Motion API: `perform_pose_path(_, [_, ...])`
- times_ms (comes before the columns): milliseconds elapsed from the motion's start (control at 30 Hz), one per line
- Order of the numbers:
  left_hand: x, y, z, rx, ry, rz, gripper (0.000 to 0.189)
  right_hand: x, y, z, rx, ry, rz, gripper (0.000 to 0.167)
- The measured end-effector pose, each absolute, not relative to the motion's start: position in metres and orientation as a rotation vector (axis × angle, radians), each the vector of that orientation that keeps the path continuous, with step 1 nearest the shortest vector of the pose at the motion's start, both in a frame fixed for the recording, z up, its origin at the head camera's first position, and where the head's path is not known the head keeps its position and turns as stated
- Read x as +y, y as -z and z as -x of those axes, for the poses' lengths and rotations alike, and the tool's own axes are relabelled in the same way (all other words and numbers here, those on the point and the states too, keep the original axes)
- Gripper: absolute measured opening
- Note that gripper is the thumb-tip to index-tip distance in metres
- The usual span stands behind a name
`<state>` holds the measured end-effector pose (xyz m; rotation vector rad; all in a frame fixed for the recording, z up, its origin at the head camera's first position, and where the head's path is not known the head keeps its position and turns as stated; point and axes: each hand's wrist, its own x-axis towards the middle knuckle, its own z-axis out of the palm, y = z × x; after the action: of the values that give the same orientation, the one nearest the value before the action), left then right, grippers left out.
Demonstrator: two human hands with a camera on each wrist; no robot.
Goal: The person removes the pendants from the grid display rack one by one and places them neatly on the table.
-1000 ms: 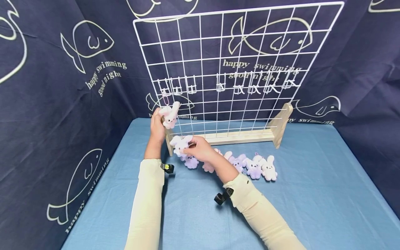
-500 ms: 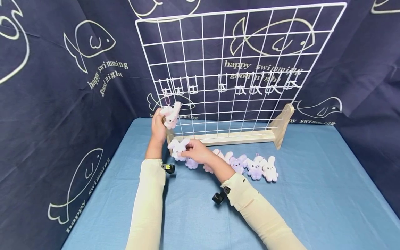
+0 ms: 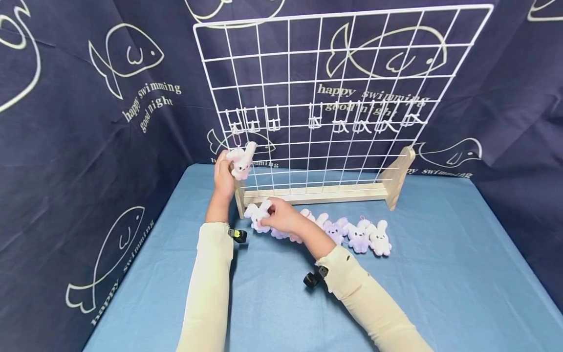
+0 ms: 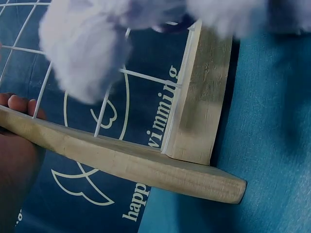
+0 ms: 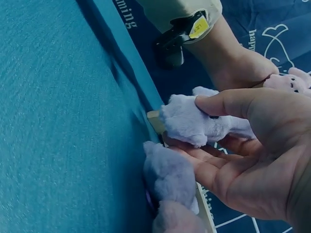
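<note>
In the head view my left hand (image 3: pixel 224 177) is at the rack's left end, curled round the wooden stand (image 4: pixel 97 150); the left wrist view shows fingertips over its edge. Beside it a pink bunny plush keychain (image 3: pixel 241 164) hangs by its bead chain from the leftmost hook (image 3: pixel 235 128). My right hand (image 3: pixel 285 215) pinches a pale lavender bunny plush (image 5: pixel 187 119) between thumb and fingers, low in front of the rack. Directly by that hand, in the right wrist view, lies another lavender plush (image 5: pixel 167 174), partly covered in the head view.
A white wire grid rack (image 3: pixel 325 78) with several hooks (image 3: pixel 361 126) stands on wooden feet (image 3: pixel 398 178). Several pink, lavender and white plush keychains (image 3: pixel 358 237) lie in a row on the blue cloth (image 3: pixel 272 298). Dark fish-print curtains (image 3: pixel 127 161) surround the table.
My right hand has lowered the lavender bunny slightly, moving left and then back a little to the right. The left hand stays at the rack's end, and the pink bunny hangs as before.
</note>
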<state>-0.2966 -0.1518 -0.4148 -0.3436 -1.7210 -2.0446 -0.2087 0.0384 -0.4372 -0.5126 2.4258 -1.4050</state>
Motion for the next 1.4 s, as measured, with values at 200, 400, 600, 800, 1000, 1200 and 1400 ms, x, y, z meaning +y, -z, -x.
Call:
perform_pose_path(200, [-0.150,0.414,0.294,-1.702,2.102,0.350,0.042,0.040,0.437,0.206,2.415,1.369,0.481,0.068])
perform_pose_path(400, [-0.150,0.415,0.294,-1.697,2.092,0.358,0.036,0.039,0.437,0.205,2.497,1.266,0.565,0.035])
perform_pose_path(600, [-0.151,0.416,0.295,-1.733,2.039,0.368,0.033,0.039,0.439,0.205,2.554,1.180,0.565,0.023])
perform_pose_path(800, [-0.150,0.417,0.295,-1.733,2.029,0.363,0.034,0.041,0.437,0.205,2.567,1.139,0.555,0.024])
perform_pose_path(1000, [-0.150,0.416,0.296,-1.734,2.015,0.354,0.034,0.046,0.433,0.205,2.556,1.126,0.583,0.028])
perform_pose_path(1200, [-0.151,0.414,0.294,-1.714,2.061,0.343,0.036,0.051,0.433,0.206,2.538,1.129,0.588,0.043])
perform_pose_path(1400, [-0.151,0.414,0.295,-1.713,2.040,0.338,0.035,0.057,0.429,0.205,2.526,1.115,0.582,0.053])
